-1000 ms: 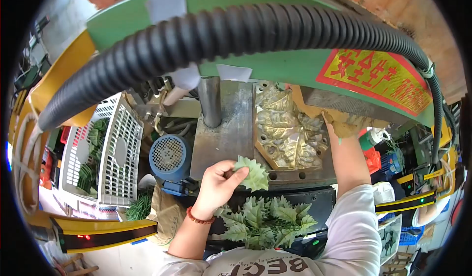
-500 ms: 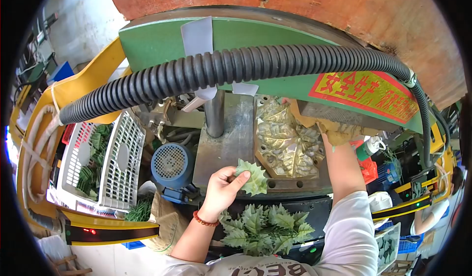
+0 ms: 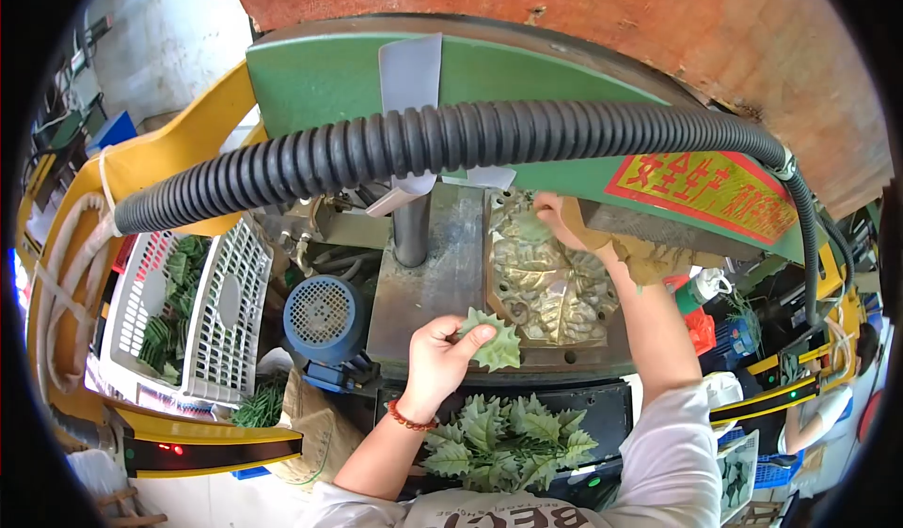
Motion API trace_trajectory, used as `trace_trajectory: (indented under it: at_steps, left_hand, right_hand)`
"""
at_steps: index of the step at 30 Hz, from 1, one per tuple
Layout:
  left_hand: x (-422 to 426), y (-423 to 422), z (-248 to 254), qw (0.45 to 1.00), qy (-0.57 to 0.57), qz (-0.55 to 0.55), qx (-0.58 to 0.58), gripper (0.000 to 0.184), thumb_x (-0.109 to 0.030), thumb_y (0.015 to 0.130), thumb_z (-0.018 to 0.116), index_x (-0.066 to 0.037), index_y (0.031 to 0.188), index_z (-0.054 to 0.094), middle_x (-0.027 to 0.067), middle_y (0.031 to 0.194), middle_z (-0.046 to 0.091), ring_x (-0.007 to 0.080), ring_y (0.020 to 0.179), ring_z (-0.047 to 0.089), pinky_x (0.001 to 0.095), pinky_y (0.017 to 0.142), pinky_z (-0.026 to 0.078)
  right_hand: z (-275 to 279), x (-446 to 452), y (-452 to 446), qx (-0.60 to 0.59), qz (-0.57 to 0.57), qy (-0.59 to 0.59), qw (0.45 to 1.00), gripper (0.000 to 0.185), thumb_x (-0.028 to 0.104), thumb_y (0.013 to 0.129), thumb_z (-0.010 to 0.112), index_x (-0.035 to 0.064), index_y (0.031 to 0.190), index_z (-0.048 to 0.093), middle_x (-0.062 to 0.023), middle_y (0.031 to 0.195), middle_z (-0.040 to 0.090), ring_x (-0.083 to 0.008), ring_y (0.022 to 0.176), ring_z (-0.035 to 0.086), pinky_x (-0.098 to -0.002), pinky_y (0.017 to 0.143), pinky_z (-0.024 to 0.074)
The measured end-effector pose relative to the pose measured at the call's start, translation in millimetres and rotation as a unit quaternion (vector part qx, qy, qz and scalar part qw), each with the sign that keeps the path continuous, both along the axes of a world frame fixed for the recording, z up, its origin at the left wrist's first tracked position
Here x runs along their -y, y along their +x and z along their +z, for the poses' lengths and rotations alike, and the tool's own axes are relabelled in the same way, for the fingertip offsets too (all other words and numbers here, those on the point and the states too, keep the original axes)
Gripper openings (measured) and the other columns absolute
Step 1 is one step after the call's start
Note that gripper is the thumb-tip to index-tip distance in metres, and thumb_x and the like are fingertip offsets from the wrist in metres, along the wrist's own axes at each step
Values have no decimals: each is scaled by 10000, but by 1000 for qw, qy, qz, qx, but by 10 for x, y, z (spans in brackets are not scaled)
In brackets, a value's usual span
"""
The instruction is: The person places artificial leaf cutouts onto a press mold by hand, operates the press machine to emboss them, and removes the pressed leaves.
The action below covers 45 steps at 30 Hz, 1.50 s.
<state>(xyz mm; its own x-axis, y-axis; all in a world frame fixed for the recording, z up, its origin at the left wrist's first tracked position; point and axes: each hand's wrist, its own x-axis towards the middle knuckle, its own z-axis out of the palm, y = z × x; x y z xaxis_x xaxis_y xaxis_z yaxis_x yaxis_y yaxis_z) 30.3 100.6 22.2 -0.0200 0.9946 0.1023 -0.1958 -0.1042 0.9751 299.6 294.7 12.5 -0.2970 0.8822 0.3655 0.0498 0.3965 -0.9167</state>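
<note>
My left hand (image 3: 444,357) pinches a pale green artificial leaf (image 3: 499,345) between thumb and fingers, in front of the near edge of the machine bed. A brass-coloured mould (image 3: 555,288) with raised leaf veins lies on the bed. At its far end my right hand (image 3: 562,220) reaches in, fingers bent together at the edge of another pale green leaf (image 3: 530,228) that lies over the mould. Part of that grip is hidden. Below my hands, a pile of artificial leaves (image 3: 508,439) rests on a black surface.
A thick black corrugated hose (image 3: 451,141) arches across the front of the green press beam (image 3: 527,67). Left are a blue motor (image 3: 323,314) and a white basket (image 3: 226,312) beside dark green leaves. Yellow-black sensor bars (image 3: 216,448) flank both sides. Another person's arm (image 3: 809,425) shows far right.
My right hand has come out from behind the press edge, and a leaf now shows on the far mould. The left hand with its leaf has shifted slightly right.
</note>
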Motion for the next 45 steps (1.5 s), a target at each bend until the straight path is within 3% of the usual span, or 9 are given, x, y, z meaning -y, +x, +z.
trace_trajectory:
  at_steps: [17, 20, 22, 28, 34, 35, 37, 39, 45]
  left_hand:
    - [16, -267, -267, 994, 4, 13, 110, 70, -91, 858, 667, -21, 858, 659, -5, 711, 586, 55, 575, 451, 151, 532, 367]
    - [92, -147, -115, 988, 8, 3, 153, 74, -95, 858, 670, -26, 836, 650, 4, 715, 595, 57, 581, 469, 152, 536, 382]
    - [145, -77, -32, 982, 11, -28, 189, 85, -99, 857, 672, -32, 813, 642, 12, 719, 605, 59, 587, 486, 153, 540, 397]
    - [249, -48, -186, 908, -204, -120, 347, 90, -92, 852, 676, -15, 824, 639, 39, 750, 636, 71, 608, 523, 167, 554, 434]
    - [204, -352, 50, 943, -162, 4, 291, 86, -96, 857, 668, -14, 849, 644, 21, 729, 618, 63, 573, 486, 162, 515, 394]
    - [170, -399, -28, 956, -142, 1, 256, 82, -98, 862, 660, -17, 854, 645, 8, 705, 600, 53, 542, 452, 157, 483, 355]
    - [170, -442, -133, 978, -106, -8, 179, 78, -102, 873, 643, -24, 864, 647, -19, 658, 564, 34, 480, 383, 147, 419, 278]
    - [243, -409, -149, 984, -98, -23, 147, 83, -101, 869, 648, -19, 870, 649, -20, 659, 562, 33, 487, 381, 148, 427, 281]
    - [272, -568, -243, 993, -79, -39, 77, 84, -73, 852, 656, 7, 878, 661, -21, 675, 573, 43, 537, 404, 163, 487, 325]
  right_hand:
    - [550, 515, -564, 477, -90, 227, 844, 195, 174, 768, 673, 79, 932, 629, -50, 1026, 602, -214, 971, 545, -371, 828, 434]
    - [969, 1515, -1047, 250, 50, 44, 966, 248, 259, 814, 687, 60, 932, 599, -65, 1008, 606, -237, 948, 553, -363, 837, 427]
    - [834, 1769, -1110, 212, 80, 59, 972, 211, 109, 765, 716, 64, 937, 604, -67, 980, 595, -215, 948, 525, -367, 829, 424]
    - [768, 2073, -954, 137, 28, 191, 971, 105, 122, 842, 638, 60, 902, 579, -77, 956, 600, -192, 908, 526, -340, 812, 412]
    - [1103, 1922, -759, 14, 203, -17, 979, 47, 93, 866, 581, 66, 844, 549, -44, 903, 581, -203, 876, 521, -350, 794, 426]
    - [1293, 1815, -760, 132, 93, -114, 980, 55, 83, 844, 582, 66, 824, 533, -55, 871, 580, -213, 877, 521, -335, 787, 422]
    - [1160, 1261, -670, 490, -27, 77, 868, 65, 61, 797, 599, 64, 828, 542, -64, 847, 574, -234, 851, 525, -332, 789, 428]
    - [841, 764, -701, 594, -11, -6, 804, 96, 65, 763, 615, 65, 840, 556, -63, 841, 572, -255, 854, 520, -352, 803, 431]
    - [769, 730, -735, 526, -30, 161, 835, 154, 165, 754, 676, 70, 842, 592, -46, 861, 599, -258, 923, 521, -361, 837, 430]
